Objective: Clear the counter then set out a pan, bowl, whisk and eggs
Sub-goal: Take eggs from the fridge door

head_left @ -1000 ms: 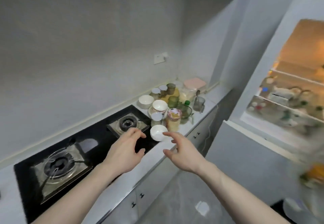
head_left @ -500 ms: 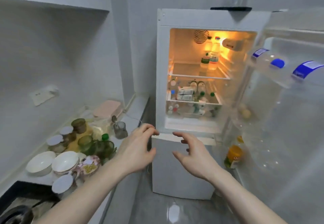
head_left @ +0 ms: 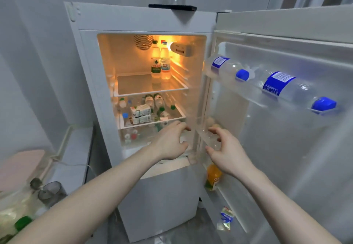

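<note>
Closer now, both hands [head_left: 198, 144], fingers spread and holding nothing, reach toward eggs [head_left: 213, 123].

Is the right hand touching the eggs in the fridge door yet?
Apart. The head view shows the right hand below the eggs, with clear door shelf plastic visible between them.

place: home kitchen | evidence: small white fridge [head_left: 133, 17] open, lit, bottles [head_left: 160, 62] and cartons [head_left: 141, 110] on its shelves | counter [head_left: 76, 148] with glass cup [head_left: 50, 193], jars, wall tiles
</note>
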A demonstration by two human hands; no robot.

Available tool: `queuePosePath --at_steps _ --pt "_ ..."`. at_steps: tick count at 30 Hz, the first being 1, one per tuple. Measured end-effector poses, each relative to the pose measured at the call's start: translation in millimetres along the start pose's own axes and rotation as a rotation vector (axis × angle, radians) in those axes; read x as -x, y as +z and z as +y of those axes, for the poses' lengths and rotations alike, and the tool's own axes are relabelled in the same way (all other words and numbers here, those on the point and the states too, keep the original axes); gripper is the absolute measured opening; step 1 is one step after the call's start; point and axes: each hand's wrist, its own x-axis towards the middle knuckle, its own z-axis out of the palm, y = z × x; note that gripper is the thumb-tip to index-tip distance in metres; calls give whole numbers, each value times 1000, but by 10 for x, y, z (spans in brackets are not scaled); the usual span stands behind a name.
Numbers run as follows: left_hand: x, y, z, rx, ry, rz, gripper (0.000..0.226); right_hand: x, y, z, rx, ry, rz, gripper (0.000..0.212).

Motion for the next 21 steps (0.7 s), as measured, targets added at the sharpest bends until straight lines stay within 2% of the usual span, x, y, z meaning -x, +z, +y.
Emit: queuePosePath --at_steps 7,12,17,21 --pt "-1099 321 238 43 39 -67 50 -595 -45 169 144 122 -21 62" --pt "-1521 510 244 -49 93 -183 49 -884 -28 156 217 137 -53 41" --pt "-1758 621 134 -162 199 -195 54 -1086 55 242 325 206 -112 35" --pt "-1894 643 100 -187 271 -209 36 -1221 229 390 352 259 -59 29"
